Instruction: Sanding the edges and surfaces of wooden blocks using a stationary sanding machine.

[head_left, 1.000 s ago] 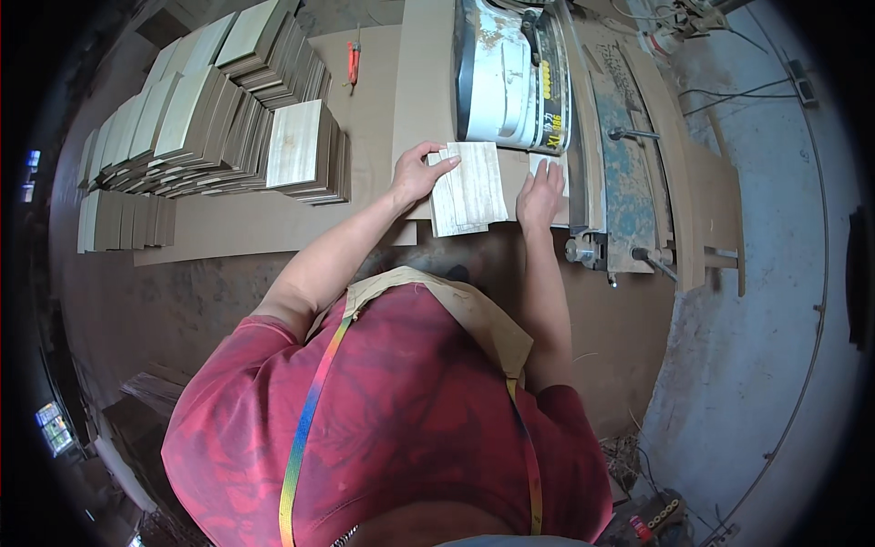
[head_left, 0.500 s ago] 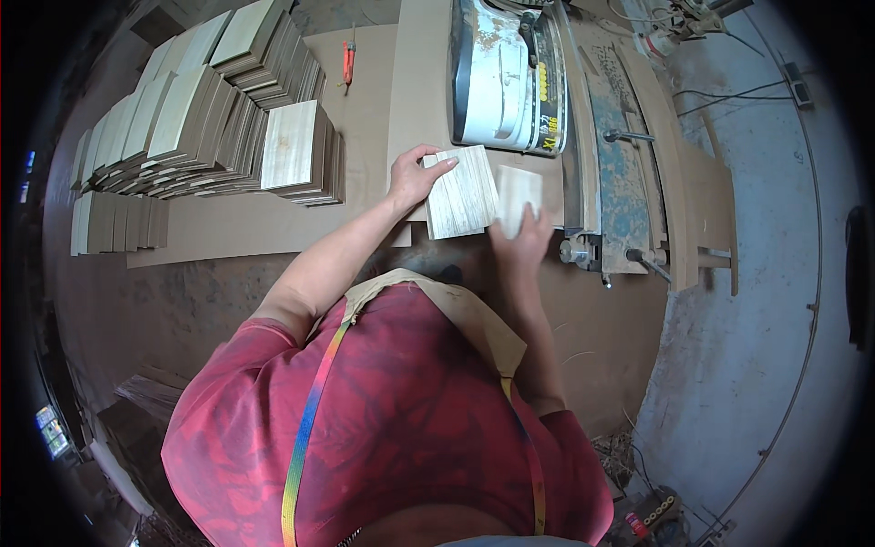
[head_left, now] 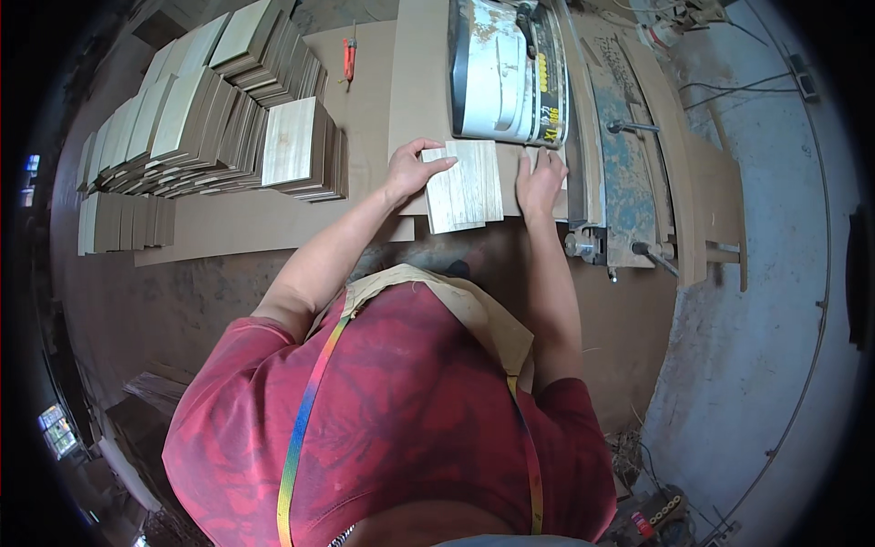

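My left hand [head_left: 415,175] grips the left edge of some flat, pale wooden boards [head_left: 465,187], its thumb lying on the top face. These boards overlap slightly out of line, near the front edge of the table. Just to their right, my right hand [head_left: 542,185] is closed over another light wooden board [head_left: 532,157], mostly hidden by the fingers. That board lies just in front of a white and black plastic bucket [head_left: 497,82].
Stacks of similar boards [head_left: 187,114] fill the table's left side, with a shorter stack [head_left: 290,141] nearer me. A red-handled tool [head_left: 348,59] lies behind. At right stands a worn blue-topped machine [head_left: 624,173] with metal levers, beside a pale wall [head_left: 756,301].
My right hand has moved right and away from me with its board, toward the bucket's front. The boards under my left hand now sit fanned, one showing further right.
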Available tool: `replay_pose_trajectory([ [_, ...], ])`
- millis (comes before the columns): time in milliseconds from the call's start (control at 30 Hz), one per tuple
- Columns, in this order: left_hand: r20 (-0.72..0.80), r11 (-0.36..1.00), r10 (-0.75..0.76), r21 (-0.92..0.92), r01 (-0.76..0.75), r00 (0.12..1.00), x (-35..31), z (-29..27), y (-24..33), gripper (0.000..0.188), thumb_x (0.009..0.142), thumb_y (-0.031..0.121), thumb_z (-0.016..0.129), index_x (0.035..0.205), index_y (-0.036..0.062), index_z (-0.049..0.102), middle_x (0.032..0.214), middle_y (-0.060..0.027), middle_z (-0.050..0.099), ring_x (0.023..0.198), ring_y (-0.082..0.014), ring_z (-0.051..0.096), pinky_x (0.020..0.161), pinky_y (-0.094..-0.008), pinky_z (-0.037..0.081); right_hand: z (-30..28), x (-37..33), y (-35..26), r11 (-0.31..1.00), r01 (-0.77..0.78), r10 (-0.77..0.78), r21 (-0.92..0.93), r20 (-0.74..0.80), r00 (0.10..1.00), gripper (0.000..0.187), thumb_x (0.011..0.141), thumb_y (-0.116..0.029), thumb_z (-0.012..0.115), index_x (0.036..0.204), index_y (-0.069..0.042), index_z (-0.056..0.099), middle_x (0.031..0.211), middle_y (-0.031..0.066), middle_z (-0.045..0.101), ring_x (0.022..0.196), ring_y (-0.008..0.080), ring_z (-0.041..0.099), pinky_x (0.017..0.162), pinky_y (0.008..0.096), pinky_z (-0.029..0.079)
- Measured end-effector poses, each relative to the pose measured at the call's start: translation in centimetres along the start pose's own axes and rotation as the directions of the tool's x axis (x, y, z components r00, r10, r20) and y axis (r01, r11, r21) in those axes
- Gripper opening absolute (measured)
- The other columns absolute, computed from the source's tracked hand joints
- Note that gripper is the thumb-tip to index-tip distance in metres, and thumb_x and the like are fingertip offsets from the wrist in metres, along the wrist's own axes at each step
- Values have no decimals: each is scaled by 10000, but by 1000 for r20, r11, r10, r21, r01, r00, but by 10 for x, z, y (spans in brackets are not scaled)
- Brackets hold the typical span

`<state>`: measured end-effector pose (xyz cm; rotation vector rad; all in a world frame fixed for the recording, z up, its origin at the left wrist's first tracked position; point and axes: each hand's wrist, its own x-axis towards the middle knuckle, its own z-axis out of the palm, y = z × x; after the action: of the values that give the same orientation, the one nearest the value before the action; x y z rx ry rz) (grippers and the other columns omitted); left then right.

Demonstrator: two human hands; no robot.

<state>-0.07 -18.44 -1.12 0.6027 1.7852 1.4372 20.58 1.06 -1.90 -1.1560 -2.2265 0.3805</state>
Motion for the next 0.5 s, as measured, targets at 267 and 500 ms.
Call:
replay_pose_trajectory([
  [267,-12,990,-55,131,56,998,-16,6,26,440,943,140,889,1343,36,738,1137,-107,765,912,-160,725,853,-279,621,-32,-107,-80,955,269,-279,124,72,958,785,834,-380,882,1429,73,641,1461,382,554,1197,518,589,986,546,571],
  [500,248,950,75,-314,7,966,-18,-29,1,468,958,94,861,1396,31,706,1102,-83,765,892,-160,716,825,-278,605,-61,-101,1,988,38,-37,-152,9,999,649,897,-231,811,1416,103,612,1457,354,565,1301,531,547,1105,546,515],
])
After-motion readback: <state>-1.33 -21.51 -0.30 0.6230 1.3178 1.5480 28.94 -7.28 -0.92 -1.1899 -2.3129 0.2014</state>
